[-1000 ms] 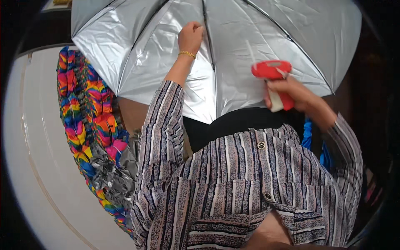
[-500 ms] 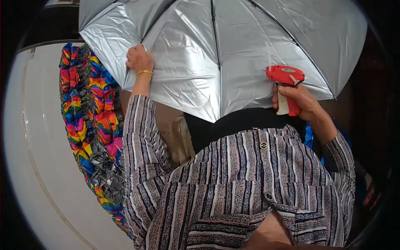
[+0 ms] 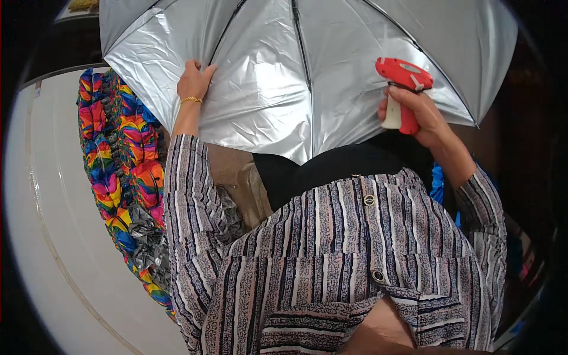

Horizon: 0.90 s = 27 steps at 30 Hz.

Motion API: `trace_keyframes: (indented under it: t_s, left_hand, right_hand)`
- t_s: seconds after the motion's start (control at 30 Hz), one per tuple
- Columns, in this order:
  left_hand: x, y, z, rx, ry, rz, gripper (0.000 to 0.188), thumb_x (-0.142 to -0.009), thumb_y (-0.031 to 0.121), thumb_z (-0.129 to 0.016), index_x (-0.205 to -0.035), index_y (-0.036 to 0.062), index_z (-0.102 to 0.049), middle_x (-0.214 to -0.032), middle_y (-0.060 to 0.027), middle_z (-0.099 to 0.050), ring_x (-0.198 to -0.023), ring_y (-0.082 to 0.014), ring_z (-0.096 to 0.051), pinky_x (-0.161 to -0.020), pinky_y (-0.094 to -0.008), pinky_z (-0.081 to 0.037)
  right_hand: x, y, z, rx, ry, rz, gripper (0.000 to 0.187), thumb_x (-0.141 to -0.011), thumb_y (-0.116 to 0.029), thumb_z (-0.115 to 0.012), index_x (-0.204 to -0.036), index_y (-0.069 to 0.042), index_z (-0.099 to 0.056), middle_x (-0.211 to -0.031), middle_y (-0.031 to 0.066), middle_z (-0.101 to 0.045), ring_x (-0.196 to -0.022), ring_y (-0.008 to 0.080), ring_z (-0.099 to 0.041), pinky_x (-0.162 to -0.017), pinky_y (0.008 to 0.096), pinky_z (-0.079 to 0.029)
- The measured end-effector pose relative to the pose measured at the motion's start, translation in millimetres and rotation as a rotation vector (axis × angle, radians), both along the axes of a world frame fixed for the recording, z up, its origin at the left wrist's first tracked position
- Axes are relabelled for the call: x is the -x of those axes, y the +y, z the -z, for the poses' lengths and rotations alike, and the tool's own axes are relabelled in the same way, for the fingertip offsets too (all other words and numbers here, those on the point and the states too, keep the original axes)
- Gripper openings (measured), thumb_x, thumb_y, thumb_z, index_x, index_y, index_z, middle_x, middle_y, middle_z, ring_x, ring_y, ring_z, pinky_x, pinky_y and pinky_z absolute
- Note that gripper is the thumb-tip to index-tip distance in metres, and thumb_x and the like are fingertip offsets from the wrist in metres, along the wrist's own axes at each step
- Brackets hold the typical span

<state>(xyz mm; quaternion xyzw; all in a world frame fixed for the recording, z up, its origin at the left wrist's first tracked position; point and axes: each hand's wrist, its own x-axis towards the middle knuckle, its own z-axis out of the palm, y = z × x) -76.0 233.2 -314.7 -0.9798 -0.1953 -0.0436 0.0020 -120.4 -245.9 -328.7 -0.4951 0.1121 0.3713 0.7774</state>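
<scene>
A silver-lined umbrella (image 3: 254,100) is spread out in front of me, inside facing up, with thin dark ribs running to its edge. My left hand (image 3: 194,83) rests on the lining beside one rib, thumb spread away from the other fingers, whose tips are partly hidden. In my right hand (image 3: 421,111) is a red tagging gun (image 3: 403,72) with a white trigger (image 3: 392,113). My fingers wrap its handle, and it is held over the right part of the canopy, its head pointing left and slightly up.
Left of me, rows of rainbow-coloured folded umbrellas (image 3: 106,157) lie along a white tabletop (image 3: 56,195). Crumpled silver cloth (image 3: 145,236) sits among them. Something bright blue (image 3: 438,183) shows beside my right forearm.
My right hand has raised the tagging gun. My left hand's thumb has spread out, and the hand has shifted slightly left. The umbrella's near edge has moved a little farther away.
</scene>
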Motion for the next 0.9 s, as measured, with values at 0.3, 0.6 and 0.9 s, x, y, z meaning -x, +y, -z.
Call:
trace_keyframes:
  t_s: [0.3,0.6,0.9]
  left_hand:
    - [-1,-15,7,-0.056,-0.05,0.044,0.038,-0.073,0.041,-0.063,-0.088,0.0061,-0.058,-0.081,-0.0152,-0.064,-0.079,-0.034,-0.06,-0.07,-0.0414,-0.047]
    - [-35,-122,23,0.271,-0.117,0.208,0.029,-0.074,0.031,-0.06,-0.072,0.0021,-0.061,-0.073,-0.0154,-0.063,-0.071,-0.0306,-0.062,-0.065,-0.0367,-0.047]
    - [12,-221,40,1.162,-0.132,-0.096,0.02,-0.078,0.014,-0.052,-0.086,-0.003,-0.057,-0.061,-0.0088,-0.058,-0.043,-0.0154,-0.051,-0.044,-0.0281,-0.042]
  right_hand:
    - [-44,27,-31,-0.028,-0.407,0.192,0.028,-0.084,-0.023,-0.059,-0.101,-0.001,-0.055,-0.088,0.0107,-0.062,-0.077,0.0194,-0.062,-0.07,0.0315,-0.05]
    - [-90,-33,-112,0.113,-0.718,0.814,0.017,-0.081,-0.016,-0.059,-0.092,-0.004,-0.055,-0.08,0.0078,-0.06,-0.071,0.0173,-0.058,-0.068,0.0285,-0.048]
    - [-126,-68,-49,0.576,-1.162,0.901,0.026,-0.073,-0.002,-0.065,-0.098,-0.003,-0.057,-0.081,0.0014,-0.057,-0.075,0.0123,-0.053,-0.07,0.0245,-0.045]
